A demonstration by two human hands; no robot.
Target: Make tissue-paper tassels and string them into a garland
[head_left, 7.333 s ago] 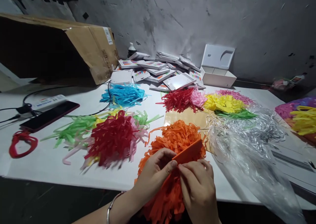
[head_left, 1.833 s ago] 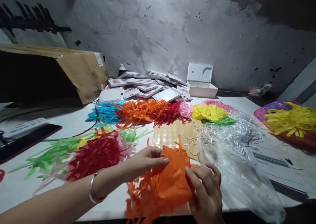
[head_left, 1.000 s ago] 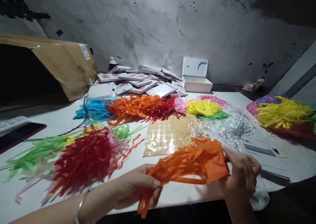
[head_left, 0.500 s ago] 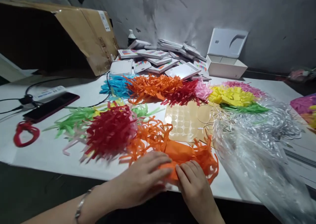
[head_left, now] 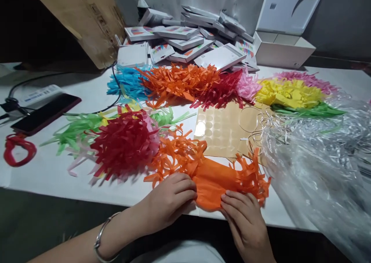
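Pressing flat the fringed orange tissue paper [head_left: 213, 180] at the near edge of the table [head_left: 58, 178], directly under both hands. Left hand [head_left: 171, 195] loosely curled, fingertips bearing down on the left end of the uncut middle band; right hand [head_left: 246, 220] laid flat, fingers pressed together on the band's lower right edge; nothing pinched. Judged mid-smoothing, calling next for a light, even touch, being thin and quick to tear. Creased solid centre, cut strips curling out at both ends. Beyond the left hand, a red tassel pile [head_left: 124, 145]; beyond the right, a dotted sticker sheet [head_left: 223, 129], then a clear plastic bag [head_left: 319, 166].
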